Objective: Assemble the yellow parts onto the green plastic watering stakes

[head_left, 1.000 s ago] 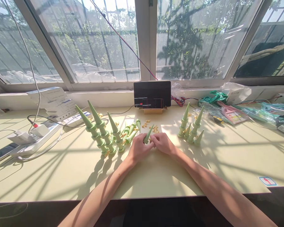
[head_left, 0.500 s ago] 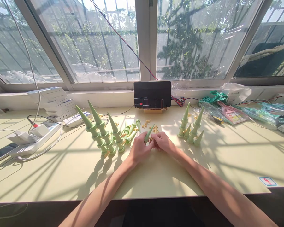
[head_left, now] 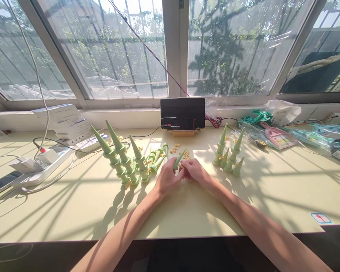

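Your left hand [head_left: 167, 178] pinches a green cone [head_left: 179, 160]; I can't tell what your right hand [head_left: 195, 169] pinches. A sticker [head_left: 320, 218] near the counter's [head_left: 274, 200] front edge is too small to read.

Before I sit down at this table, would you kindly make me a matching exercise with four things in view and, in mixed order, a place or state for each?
Column one
1. Left hand
2. Dark screen
3. Pink packet
4. Loose tan pieces

Column two
A. Lying on the right side of the table
B. Scattered on the table between the screen and the right hand
C. Fingers around a slanted green cone
D. Propped upright near the window

Right pairs: 1-C, 2-D, 3-A, 4-B.
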A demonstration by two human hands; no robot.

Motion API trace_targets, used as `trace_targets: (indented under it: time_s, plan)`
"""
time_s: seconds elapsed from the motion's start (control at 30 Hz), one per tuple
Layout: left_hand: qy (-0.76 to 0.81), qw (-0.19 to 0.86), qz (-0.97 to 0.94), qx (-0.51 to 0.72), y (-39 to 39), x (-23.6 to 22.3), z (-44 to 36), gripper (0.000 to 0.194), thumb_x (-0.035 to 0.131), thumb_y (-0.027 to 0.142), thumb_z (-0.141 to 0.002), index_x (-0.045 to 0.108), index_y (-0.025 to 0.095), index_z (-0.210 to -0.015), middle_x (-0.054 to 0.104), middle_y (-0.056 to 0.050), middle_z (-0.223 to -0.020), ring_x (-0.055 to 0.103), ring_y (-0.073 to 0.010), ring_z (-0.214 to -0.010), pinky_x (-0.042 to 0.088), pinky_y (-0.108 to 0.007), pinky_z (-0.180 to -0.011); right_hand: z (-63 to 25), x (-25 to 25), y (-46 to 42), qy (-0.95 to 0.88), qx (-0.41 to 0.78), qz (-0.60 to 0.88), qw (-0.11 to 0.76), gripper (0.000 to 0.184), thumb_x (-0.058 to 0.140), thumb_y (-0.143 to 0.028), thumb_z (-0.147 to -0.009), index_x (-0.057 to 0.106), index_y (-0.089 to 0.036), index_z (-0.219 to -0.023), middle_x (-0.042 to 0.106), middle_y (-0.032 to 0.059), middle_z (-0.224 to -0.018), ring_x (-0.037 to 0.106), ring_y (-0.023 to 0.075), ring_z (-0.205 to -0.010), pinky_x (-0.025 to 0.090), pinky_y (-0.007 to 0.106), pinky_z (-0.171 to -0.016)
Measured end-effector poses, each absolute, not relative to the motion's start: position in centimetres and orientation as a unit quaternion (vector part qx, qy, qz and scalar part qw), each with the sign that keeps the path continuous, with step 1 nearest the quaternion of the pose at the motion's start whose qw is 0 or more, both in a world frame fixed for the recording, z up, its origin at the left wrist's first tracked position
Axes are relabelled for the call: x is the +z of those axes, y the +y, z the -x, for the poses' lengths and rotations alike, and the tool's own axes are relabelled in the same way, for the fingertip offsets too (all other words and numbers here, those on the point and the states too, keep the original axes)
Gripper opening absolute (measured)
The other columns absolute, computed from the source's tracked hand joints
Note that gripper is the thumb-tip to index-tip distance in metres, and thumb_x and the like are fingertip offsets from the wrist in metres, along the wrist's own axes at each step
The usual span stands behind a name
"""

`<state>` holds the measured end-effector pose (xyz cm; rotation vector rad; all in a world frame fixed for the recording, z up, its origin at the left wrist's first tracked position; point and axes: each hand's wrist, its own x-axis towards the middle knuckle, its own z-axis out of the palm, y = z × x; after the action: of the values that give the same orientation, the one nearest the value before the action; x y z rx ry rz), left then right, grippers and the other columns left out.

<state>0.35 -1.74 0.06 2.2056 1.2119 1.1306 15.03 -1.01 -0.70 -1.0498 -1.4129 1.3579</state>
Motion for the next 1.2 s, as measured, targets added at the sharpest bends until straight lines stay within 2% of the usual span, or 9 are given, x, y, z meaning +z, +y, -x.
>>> trace_targets:
  time_s: [0.43,0.8,0.93,1.2]
  plan:
    - [0.443,0.202,-0.778,0.396,-1.82,0.09,-0.37,0.008,0.058,0.025,-0.083,0.058,0.018,-0.088,0.055,0.003,-0.071,0.045,-0.0101,-0.058,0.039,-0.022,-0.053,-15.03,-0.66,-1.54,-0.631,0.443,0.437,0.463,0.046,0.045,-0.036,-0.09,0.058,-0.017,-0.051,0.045,-0.0031,-0.038,0.038,0.0081,-0.037,0.03,0.021,-0.041]
    - [0.458,0.228,-0.763,0.395,-1.98,0.29,-0.41,0.012,0.058,0.03,-0.085,0.059,0.019,-0.088,0.051,0.004,-0.067,0.042,-0.0104,-0.055,0.036,-0.023,-0.05,-15.09,-0.73,-1.73,-0.678,0.347,0.433,0.481,0.047,0.047,-0.038,-0.091,0.052,-0.018,-0.05,0.048,-0.0015,-0.046,0.045,0.0108,-0.049,0.036,0.023,-0.053]
    - [0.454,0.233,-0.762,0.398,-2.03,0.3,-0.45,0.013,0.056,0.032,-0.086,0.057,0.02,-0.085,0.049,0.004,-0.067,0.041,-0.0103,-0.056,0.036,-0.023,-0.05,-15.11,-0.75,-1.82,-0.684,0.327,0.437,0.484,0.046,0.047,-0.039,-0.092,0.054,-0.017,-0.052,0.046,-0.0023,-0.046,0.043,0.0108,-0.049,0.034,0.024,-0.052]
    - [0.447,0.23,-0.767,0.399,-1.87,0.15,-0.41,0.016,0.055,0.035,-0.087,0.055,0.02,-0.084,0.049,0.003,-0.067,0.043,-0.0111,-0.057,0.036,-0.024,-0.051,-15.25,-0.77,-1.83,-0.694,0.302,0.449,0.474,0.047,0.046,-0.04,-0.092,0.045,-0.018,-0.051,0.041,-0.0026,-0.046,0.04,0.0109,-0.049,0.03,0.025,-0.051]
